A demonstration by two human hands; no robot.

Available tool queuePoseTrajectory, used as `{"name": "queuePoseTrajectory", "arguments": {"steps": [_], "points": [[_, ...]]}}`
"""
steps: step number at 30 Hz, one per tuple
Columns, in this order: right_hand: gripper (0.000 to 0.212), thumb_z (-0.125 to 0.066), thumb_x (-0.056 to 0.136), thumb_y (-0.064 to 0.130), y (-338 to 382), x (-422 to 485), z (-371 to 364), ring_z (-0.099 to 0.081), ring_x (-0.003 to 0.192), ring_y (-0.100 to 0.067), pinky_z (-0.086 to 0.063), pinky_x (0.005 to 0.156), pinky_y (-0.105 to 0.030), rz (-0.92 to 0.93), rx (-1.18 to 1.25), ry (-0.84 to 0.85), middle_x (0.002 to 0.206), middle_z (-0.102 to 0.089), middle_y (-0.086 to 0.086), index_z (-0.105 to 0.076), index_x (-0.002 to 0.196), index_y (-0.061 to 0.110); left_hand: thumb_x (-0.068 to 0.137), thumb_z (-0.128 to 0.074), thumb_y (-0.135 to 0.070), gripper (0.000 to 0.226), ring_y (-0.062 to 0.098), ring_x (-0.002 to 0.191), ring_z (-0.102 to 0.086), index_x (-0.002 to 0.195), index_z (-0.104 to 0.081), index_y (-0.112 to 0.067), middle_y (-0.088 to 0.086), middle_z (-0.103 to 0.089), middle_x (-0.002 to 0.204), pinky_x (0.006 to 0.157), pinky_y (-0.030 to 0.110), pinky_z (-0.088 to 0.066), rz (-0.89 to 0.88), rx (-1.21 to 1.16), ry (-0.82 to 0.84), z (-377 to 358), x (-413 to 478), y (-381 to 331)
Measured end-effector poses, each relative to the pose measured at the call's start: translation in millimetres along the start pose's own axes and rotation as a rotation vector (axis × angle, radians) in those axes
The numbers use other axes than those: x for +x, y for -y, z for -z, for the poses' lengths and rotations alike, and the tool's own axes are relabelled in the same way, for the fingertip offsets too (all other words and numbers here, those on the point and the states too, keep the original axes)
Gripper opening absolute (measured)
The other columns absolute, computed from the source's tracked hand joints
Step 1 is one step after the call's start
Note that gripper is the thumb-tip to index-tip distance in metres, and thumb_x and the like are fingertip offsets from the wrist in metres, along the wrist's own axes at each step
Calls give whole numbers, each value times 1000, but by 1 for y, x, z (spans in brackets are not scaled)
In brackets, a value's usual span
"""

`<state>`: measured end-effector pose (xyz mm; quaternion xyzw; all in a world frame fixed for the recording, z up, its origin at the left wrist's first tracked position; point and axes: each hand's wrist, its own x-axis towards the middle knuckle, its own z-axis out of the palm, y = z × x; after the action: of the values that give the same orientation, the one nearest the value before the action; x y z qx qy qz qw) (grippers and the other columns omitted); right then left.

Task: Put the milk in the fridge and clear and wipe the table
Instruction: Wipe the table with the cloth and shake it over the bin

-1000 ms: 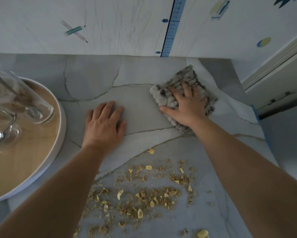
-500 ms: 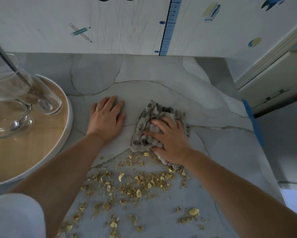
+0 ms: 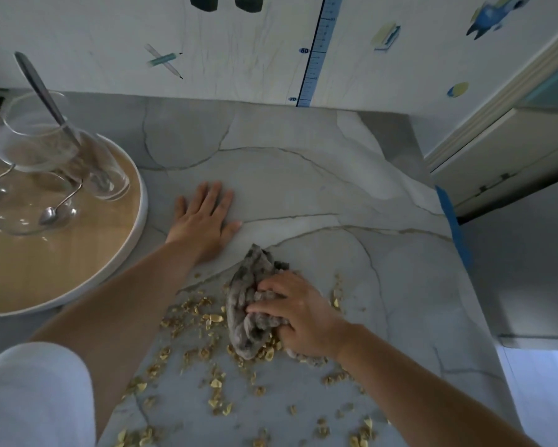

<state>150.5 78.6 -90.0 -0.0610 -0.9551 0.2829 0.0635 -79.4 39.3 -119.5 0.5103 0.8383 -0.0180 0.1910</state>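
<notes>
Dim, bluish light — soft focus, wide-angle bending at edges

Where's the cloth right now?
Head view, lower centre: cloth bunched under the right hand on the table, among the crumbs; left hand flat beyond it.

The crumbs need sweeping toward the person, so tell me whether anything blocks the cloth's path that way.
Nothing visible does. Between the grey cloth, gripped by the right hand, and the picture's near edge lie only the crumbs on the table. The tray sits off to the left, and the left hand rests flat beyond the cloth.
</notes>
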Motion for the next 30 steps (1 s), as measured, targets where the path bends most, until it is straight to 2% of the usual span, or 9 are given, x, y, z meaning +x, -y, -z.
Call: {"name": "queuePoseTrajectory", "arguments": {"steps": [2, 6, 11, 14, 17, 20, 25, 28, 30], "points": [[48, -40, 63, 9, 3, 2, 5, -62, 90, -36, -54, 72, -48, -23, -4, -68, 98, -63, -16, -73, 98, 12, 95, -17, -54, 65, 20, 144, 17, 149, 6, -25, 0, 16, 157, 115, 49, 7, -1, -26, 18, -1, -5, -1], [48, -40, 63, 9, -1, 4, 12, -62, 91, -35, -54, 70, -48, -34, -98, -76, 99, -63, -14, -73, 99, 13, 94, -16, -57, 69, 22, 144, 17, 149, 9, -25, 1, 17, 157, 115, 51, 5, -3, -2, 42, -2, -14, -1], [43, -45, 69, 13, -15, 2, 30, -54, 97, -27, -52, 81, -43, -141, -77, -218, 100, -62, -16, -71, 102, 8, 93, -17, -59, 69, 22, 144, 16, 149, 7, -27, 0, 16, 158, 115, 52, 3, 19, -19, 17, -4, -20, -2], [40, -53, 69, 5, -41, -2, 52, -56, 99, -37, -51, 84, -48, -283, -133, -355, 105, -60, -21, -69, 106, 5, 93, -17, -58, 67, 21, 145, 14, 149, 5, -28, -1, 13, 158, 115, 51, 3, 24, -5, -45, -8, -21, -5], [43, -57, 64, 1, -72, -4, 76, -56, 97, -45, -47, 86, -46, -379, -198, -388, 107, -58, -25, -69, 106, 3, 93, -14, -59, 66, 20, 145, 12, 149, 3, -29, -3, 11, 158, 115, 51, 3, 36, 7, -102, -12, -23, -4], [44, -54, 64, 1, -104, -8, 88, -54, 97, -45, -45, 86, -44, -465, -232, -352, 107, -58, -25, -69, 106, 3, 83, -5, -65, 76, 19, 145, 10, 149, 2, -30, -4, 9, 159, 115, 50, 2, 44, 26, -122, -16, -21, -3], [50, -66, 64, -8, -140, -21, 86, -53, 95, -46, -49, 80, -54, -553, -271, -163, 108, -57, -23, -68, 111, 8, 71, 6, -69, 88, 19, 145, 10, 149, 2, -30, -4, 8, 159, 115, 50, -1, 46, 57, -125, -18, -20, -2], [48, -62, 63, 3, -140, -27, 81, -55, 92, -44, -49, 79, -52, -551, -256, -111, 106, -58, -22, -69, 110, 10, 72, 6, -70, 87, 19, 145, 9, 149, 1, -30, -3, 8, 159, 115, 50, -1, 37, 57, -133, -19, -20, -2], [47, -66, 64, 0, -129, -34, 78, -54, 96, -43, -46, 82, -47, -569, -249, -68, 108, -57, -22, -69, 111, 10, 73, 5, -70, 87, 19, 145, 9, 149, 1, -29, -3, 7, 159, 115, 50, 0, 29, 59, -132, -19, -21, -2]]}}
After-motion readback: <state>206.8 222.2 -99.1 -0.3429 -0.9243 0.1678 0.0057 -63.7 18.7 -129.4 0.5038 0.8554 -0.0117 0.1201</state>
